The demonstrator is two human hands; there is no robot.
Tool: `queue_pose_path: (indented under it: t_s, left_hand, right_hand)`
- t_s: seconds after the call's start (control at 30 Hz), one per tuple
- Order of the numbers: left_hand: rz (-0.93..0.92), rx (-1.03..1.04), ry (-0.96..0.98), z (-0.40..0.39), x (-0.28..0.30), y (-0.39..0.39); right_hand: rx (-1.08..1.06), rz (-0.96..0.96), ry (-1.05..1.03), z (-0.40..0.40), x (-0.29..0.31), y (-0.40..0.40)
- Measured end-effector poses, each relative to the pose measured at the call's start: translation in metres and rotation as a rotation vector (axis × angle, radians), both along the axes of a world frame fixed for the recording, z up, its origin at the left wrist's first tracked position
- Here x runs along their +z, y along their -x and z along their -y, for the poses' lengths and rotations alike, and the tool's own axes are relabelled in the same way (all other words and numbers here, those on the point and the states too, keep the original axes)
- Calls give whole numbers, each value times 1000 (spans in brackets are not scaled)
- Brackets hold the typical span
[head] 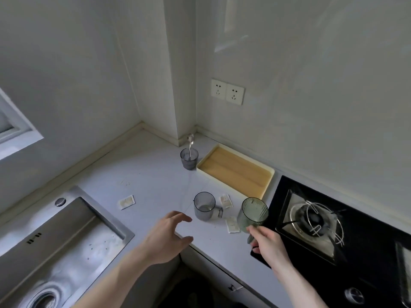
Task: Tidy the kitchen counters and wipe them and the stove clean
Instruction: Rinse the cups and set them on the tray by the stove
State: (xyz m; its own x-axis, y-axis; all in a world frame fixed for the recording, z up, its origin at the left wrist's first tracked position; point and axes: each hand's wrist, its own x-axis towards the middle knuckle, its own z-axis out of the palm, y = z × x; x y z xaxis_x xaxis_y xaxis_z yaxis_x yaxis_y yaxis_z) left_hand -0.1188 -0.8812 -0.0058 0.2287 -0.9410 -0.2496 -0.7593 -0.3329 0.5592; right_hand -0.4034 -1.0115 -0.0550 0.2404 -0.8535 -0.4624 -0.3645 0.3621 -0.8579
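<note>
A brushed steel sink (66,236) sits far left in the pale smooth worktop (155,178). My left hand (169,236) hovers with fingers spread, empty, near a ribbed grey cup (204,208). My right hand (269,243) grips a tilted green ribbed glass (253,214) beside the glossy black stove (333,230).

We cannot see the base of the green cup (253,213): the right hand (268,246) covers it, and its fingers (259,230) are partly lost behind the glass. The sink (55,252) runs off the left and near edges, its drain (42,298) cut at the bottom. The stove (333,230) is cut off at the right, with a second burner barely showing. Print on the small packets (126,202) is too small for us to read. The spoon (190,143) in the far cup (189,158) is blurred. Both forearms leave the near edge.
</note>
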Motion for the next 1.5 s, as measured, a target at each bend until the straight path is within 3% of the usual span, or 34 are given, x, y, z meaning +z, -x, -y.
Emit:
queue_pose_path:
  t_s: [0.17, 0.4, 0.8, 1.1, 1.33, 1.5]
  left_hand:
    - [-42, -38, -66, 18, -15, 2]
    - [-73, 38, -76, 53, -21, 13]
    - [-94, 203, -131, 65, -42, 31]
    - [-130, 233, -232, 98, -56, 45]
    - [-172, 263, -403, 123, -73, 49]
    - [-89, 265, -452, 134, -80, 51]
  right_hand:
    - [-62, 13, 32, 12, -7, 0]
    - [-100, -37, 49, 89, -9, -5]
    - [-158, -49, -148, 187, -64, -42]
    - [-145, -55, -188, 189, -75, -46]
    - [-76, -79, -104, 169, -65, -28]
    - [0, -70, -92, 159, -56, -4]
